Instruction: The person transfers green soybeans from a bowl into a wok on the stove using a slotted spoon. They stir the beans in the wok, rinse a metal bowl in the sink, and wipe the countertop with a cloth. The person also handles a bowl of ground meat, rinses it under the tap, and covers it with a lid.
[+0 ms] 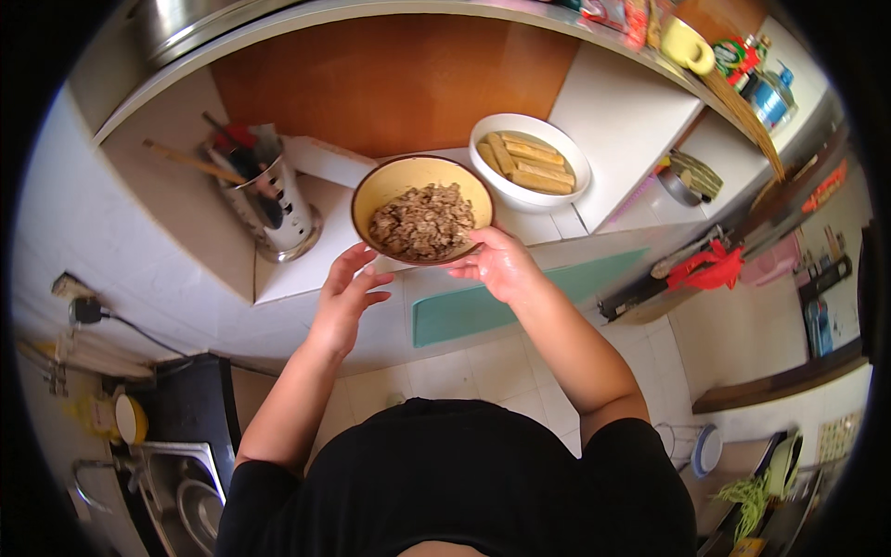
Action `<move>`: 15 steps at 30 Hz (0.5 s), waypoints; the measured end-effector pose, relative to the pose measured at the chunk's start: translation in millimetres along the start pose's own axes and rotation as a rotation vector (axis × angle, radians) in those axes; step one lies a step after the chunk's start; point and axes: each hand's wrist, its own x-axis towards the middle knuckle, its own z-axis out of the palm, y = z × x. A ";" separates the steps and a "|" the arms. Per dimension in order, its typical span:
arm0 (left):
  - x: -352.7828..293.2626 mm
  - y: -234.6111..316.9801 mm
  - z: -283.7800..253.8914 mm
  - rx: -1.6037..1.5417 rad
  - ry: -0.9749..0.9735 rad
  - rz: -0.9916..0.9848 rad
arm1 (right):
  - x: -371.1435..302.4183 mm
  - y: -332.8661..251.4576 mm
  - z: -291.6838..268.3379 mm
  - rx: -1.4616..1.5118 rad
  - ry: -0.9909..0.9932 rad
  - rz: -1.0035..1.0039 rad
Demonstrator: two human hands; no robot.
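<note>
A yellow bowl with a brown rim (408, 171) is in front of me at the shelf niche, holding a brown, crumbly minced mixture (422, 221). My right hand (509, 267) grips its lower right edge, thumb at the rim and fingers underneath. At the lower left edge, my left hand (343, 299) has its fingers spread, close to or just touching the bowl. Whether the bowl's base rests on the shelf is hidden. Just behind and to the right stands a white bowl (532, 200) with several long tan rolls (538, 167) in liquid.
Left in the niche stands a metal utensil holder (295, 202) with sticks and tools. An upper shelf edge (371, 19) curves above. A teal panel (520, 299) lies below the niche front. A sink (172, 478) is at lower left, green vegetables (745, 506) at lower right.
</note>
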 end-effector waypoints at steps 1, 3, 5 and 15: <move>1.9 0.5 -2.4 -0.012 -0.001 -0.017 | 0.8 2.8 3.0 0.022 0.013 -0.005; 5.2 -1.1 -4.1 0.000 0.026 -0.033 | 0.1 5.8 8.4 0.059 0.030 -0.018; 6.4 -1.1 -9.8 -0.133 -0.047 -0.070 | -6.0 4.8 12.3 0.078 -0.042 0.012; -27.2 1.1 26.2 -0.446 -0.234 -0.228 | -47.9 -13.7 -7.2 -0.124 -0.239 0.060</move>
